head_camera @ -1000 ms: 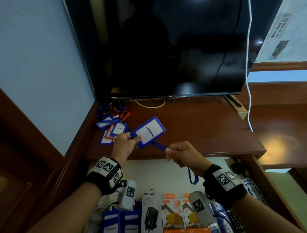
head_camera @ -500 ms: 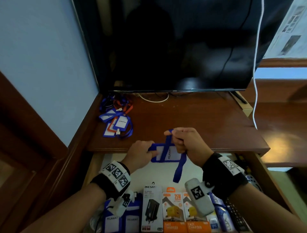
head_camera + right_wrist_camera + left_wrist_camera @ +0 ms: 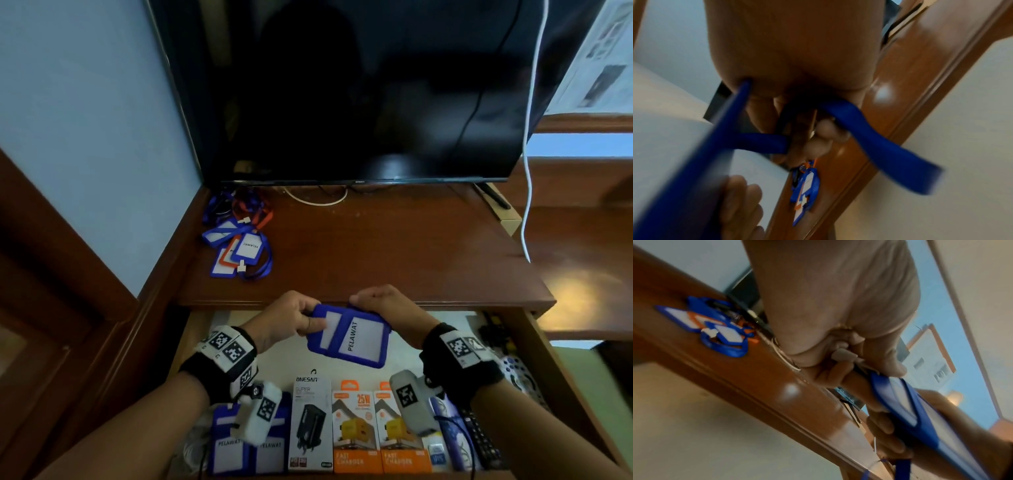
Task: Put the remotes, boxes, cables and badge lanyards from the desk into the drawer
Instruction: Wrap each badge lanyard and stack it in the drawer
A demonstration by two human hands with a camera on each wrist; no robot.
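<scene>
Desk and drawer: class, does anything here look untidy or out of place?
Yes. A heap of lanyards lies tangled at the desk's back left corner, badges overlapping askew, while the boxes in the drawer stand in a neat row.

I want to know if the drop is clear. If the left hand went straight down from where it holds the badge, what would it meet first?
Probably the white drawer floor; the left hand looks short of the boxes' row, though depth is unclear.
</scene>
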